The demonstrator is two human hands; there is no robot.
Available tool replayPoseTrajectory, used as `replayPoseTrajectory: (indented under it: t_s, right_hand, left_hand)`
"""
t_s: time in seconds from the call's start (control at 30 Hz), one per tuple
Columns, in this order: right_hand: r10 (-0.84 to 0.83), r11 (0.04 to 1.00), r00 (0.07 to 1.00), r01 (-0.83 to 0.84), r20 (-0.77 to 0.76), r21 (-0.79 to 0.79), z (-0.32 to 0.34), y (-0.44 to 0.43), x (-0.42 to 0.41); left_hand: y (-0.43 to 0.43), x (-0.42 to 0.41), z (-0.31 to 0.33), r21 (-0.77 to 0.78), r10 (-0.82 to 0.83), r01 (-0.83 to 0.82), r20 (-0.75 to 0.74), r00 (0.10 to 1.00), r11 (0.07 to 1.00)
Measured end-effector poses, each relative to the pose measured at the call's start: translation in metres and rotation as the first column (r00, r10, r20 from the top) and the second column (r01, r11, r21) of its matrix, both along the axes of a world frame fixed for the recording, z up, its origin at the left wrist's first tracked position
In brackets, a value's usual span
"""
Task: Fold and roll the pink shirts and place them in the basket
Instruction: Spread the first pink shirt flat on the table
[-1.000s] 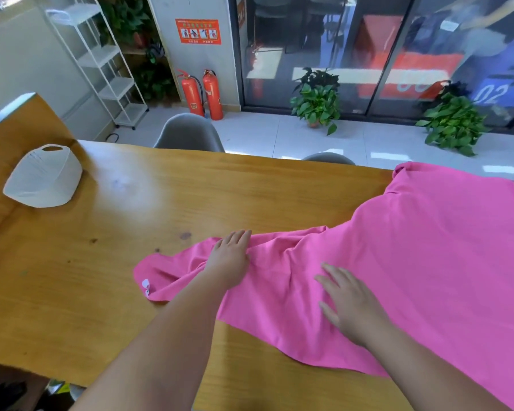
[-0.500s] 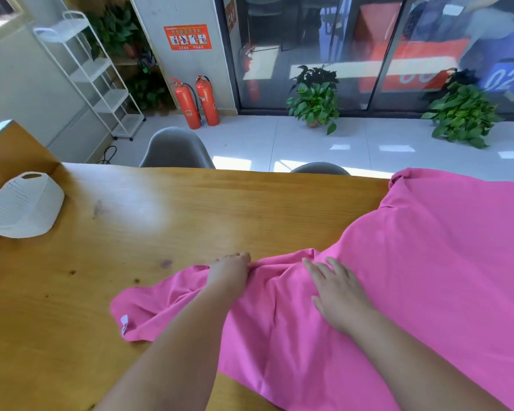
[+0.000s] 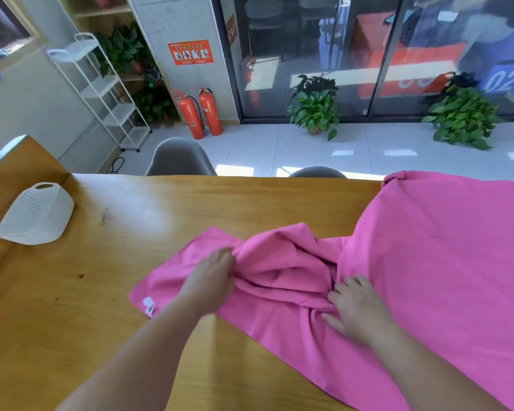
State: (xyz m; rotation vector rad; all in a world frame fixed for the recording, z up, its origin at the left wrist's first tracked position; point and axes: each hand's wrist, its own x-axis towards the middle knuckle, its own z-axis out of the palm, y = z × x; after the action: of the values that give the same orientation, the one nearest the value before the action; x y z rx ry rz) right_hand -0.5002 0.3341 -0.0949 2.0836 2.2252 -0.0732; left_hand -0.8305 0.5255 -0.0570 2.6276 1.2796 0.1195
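Observation:
A pink shirt (image 3: 433,262) lies spread over the right half of the wooden table (image 3: 72,307), its left part bunched into folds between my hands. My left hand (image 3: 211,277) lies on the left end of the cloth, fingers stretched toward the bunched ridge. My right hand (image 3: 353,310) rests flat on the shirt just right of the folds, fingers spread. A small white label shows at the shirt's left corner. The white basket (image 3: 36,215) lies tipped on its side at the table's far left, well away from both hands.
Two grey chairs (image 3: 178,158) stand behind the table's far edge. Beyond are a white shelf rack (image 3: 101,90), two red fire extinguishers (image 3: 202,114) and potted plants (image 3: 315,108) by glass doors. Bare wood lies between basket and shirt.
The cloth between my hands has been pushed up into a raised bunch. My left hand slid right along the shirt; my right hand stayed pressed on it.

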Motion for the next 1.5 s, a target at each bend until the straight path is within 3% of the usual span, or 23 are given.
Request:
replayPoseTrajectory:
  t_s: [0.07, 0.17, 0.3, 0.43, 0.5, 0.57, 0.87, 1.07, 1.13, 1.2, 1.27, 1.33, 1.4, 1.43, 1.5]
  right_hand:
    - [-0.034, 0.999, 0.999, 0.034, -0.019, 0.001, 0.001, -0.004, -0.006]
    - [-0.028, 0.997, 0.996, 0.034, -0.080, 0.070, 0.003, 0.000, -0.017]
    - [-0.067, 0.982, 0.975, 0.102, -0.211, 0.158, 0.006, 0.011, -0.037]
    - [-0.085, 0.993, 0.962, 0.104, -0.260, 0.060, 0.013, 0.028, -0.060]
    - [-0.071, 0.997, 0.964, 0.067, -0.256, -0.023, 0.017, 0.035, -0.071]
    - [-0.069, 0.994, 0.970, 0.046, -0.232, -0.104, 0.018, 0.038, -0.080]
    - [-0.150, 0.947, 0.982, 0.108, -0.119, -0.303, 0.023, 0.028, -0.086]
    - [-0.229, 0.910, 0.965, 0.165, -0.127, -0.380, 0.028, 0.012, -0.094]
    - [-0.259, 0.906, 0.954, 0.187, -0.149, -0.380, 0.026, 0.011, -0.092]
    - [-0.277, 0.911, 0.946, 0.203, -0.170, -0.359, 0.025, 0.010, -0.089]
    - [-0.276, 0.917, 0.945, 0.204, -0.176, -0.342, 0.022, 0.010, -0.084]
    - [-0.261, 0.927, 0.953, 0.202, -0.156, -0.316, 0.018, 0.012, -0.083]
    - [-0.263, 0.937, 0.957, 0.222, -0.123, -0.271, 0.016, 0.019, -0.084]
    - [-0.278, 0.937, 0.954, 0.245, -0.109, -0.250, 0.016, 0.023, -0.085]
    - [-0.300, 0.938, 0.952, 0.283, -0.057, -0.201, 0.016, 0.029, -0.088]
  left_hand:
    - [-0.031, -0.013, -0.023, -0.216, -0.153, 0.108, -0.200, 0.968, 0.970]
    - [-0.071, -0.031, -0.050, -0.130, -0.170, 0.135, -0.321, 0.932, 0.982]
    - [-0.103, -0.040, -0.059, 0.010, -0.151, 0.159, -0.258, 0.954, 0.987]
    - [-0.108, -0.044, -0.043, -0.059, 0.081, -0.086, -0.089, 0.993, 0.995]
    - [-0.100, -0.046, -0.039, -0.003, 0.117, -0.117, -0.034, 0.993, 0.993]
    - [-0.086, -0.046, -0.037, 0.024, 0.147, -0.146, -0.058, 0.987, 0.989]
    - [-0.017, 0.015, -0.033, -0.294, 0.149, -0.167, -0.083, 0.985, 0.941]
    - [-0.003, 0.042, -0.054, -0.182, 0.035, -0.072, -0.200, 0.979, 0.981]
    - [0.007, 0.045, -0.048, -0.135, 0.067, -0.079, -0.088, 0.994, 0.988]
    - [0.019, 0.049, -0.029, -0.075, 0.149, -0.138, 0.183, 0.972, 0.988]
    - [0.030, 0.052, 0.001, 0.045, 0.169, -0.212, 0.458, 0.873, 0.976]
    - [0.031, 0.049, 0.031, 0.198, 0.058, -0.215, 0.592, 0.804, 0.956]
    - [0.026, 0.037, 0.035, 0.284, -0.105, -0.061, 0.533, 0.840, 0.957]
    - [0.021, 0.028, 0.025, 0.232, -0.160, 0.062, 0.430, 0.888, 0.971]
    - [0.005, 0.004, -0.009, -0.051, -0.238, 0.242, 0.068, 0.969, 0.969]
